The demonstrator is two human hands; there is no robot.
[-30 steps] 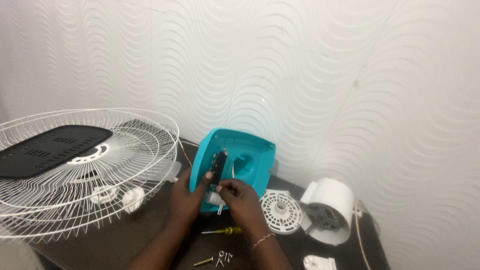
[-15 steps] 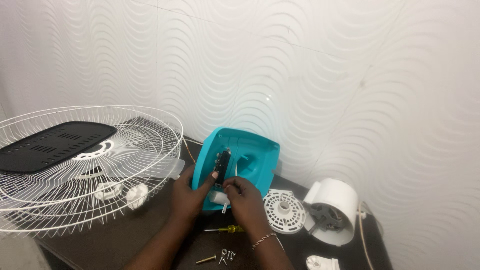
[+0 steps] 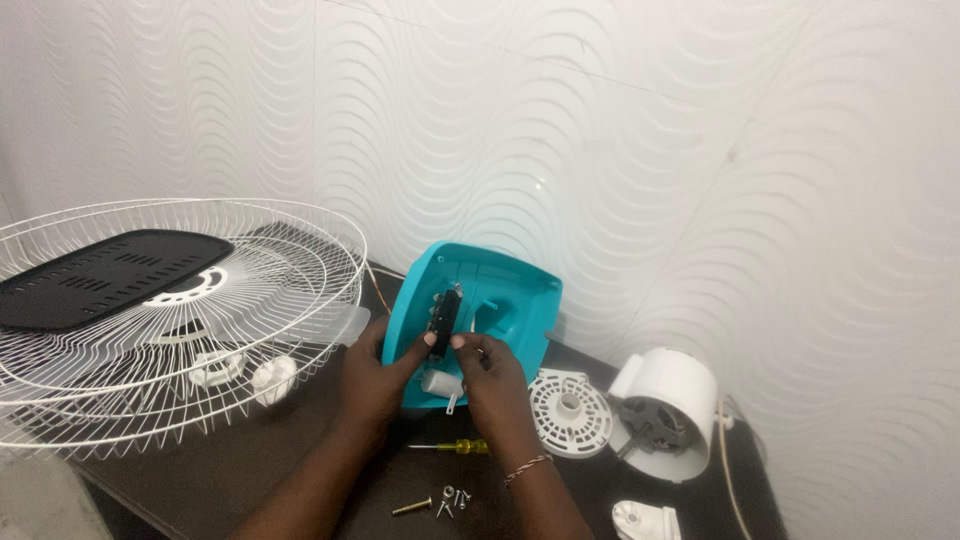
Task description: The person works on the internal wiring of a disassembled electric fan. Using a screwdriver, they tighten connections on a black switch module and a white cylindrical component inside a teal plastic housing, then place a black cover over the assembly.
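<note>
A turquoise plastic fan housing stands tilted on the dark table, its hollow side facing me. A black switch block sits inside it. My left hand grips the housing's lower left edge, thumb pressed on the black block. My right hand pinches the lower end of the same block with its fingertips. A small white cylindrical part hangs just below the block, between my hands.
A white wire fan guard lies at the left with a black plate on it. A yellow-handled screwdriver and loose screws lie near me. A white round cover, a white motor housing and a small white piece sit at the right.
The view shifted slightly. Both hands stay on the housing and black block, with only small finger movement.
</note>
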